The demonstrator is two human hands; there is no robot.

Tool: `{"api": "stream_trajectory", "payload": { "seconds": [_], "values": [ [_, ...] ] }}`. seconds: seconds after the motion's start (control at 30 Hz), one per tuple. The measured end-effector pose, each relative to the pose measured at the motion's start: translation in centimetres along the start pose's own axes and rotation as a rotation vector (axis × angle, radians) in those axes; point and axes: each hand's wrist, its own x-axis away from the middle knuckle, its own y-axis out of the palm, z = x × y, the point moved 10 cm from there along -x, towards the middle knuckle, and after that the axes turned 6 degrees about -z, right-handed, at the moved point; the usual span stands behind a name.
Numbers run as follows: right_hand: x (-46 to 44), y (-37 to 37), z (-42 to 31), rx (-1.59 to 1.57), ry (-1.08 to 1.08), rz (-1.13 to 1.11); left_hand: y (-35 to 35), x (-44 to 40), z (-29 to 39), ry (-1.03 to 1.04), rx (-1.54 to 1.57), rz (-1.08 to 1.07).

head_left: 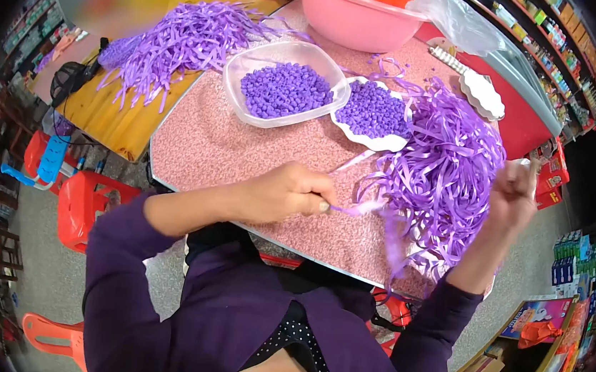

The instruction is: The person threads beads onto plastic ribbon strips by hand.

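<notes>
The pink surface (202,141) carries one clear plastic tub (232,97) and one white scalloped dish (386,144), both holding purple beads (286,90). Above it, your left hand (296,194) has its grip pinched closed on one thin purple ribbon (344,210), long axis sideways, pointing right towards one shiny purple ribbon heap (452,151); your right hand (515,191), beside that heap, is too blurred to tell its grip.

1 pink basin (353,26) sits at the far side of the tabletop (198,140), beside clear plastic (464,23). Floor (43,265), left: red stool (78,211). Upper right: stocked shelves (551,49).
</notes>
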Motion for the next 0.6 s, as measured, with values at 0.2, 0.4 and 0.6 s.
{"api": "stream_trajectory", "payload": {
  "seconds": [0.2, 0.4, 0.6],
  "values": [
    [6.1, 6.3, 15.0, 0.531, 0.578, -0.079, -17.3, 5.4, 12.1, 0.107, -0.164, 0.667],
    [9.8, 13.2, 19.7, 0.480, 0.772, -0.398, -14.3, 2.3, 15.3, 0.298, 0.364, 0.223],
    [8.9, 10.8, 16.5, 0.484, 0.767, -0.456, -30.0, 10.5, 17.0, 0.340, -0.327, 0.828]
  ]
}}
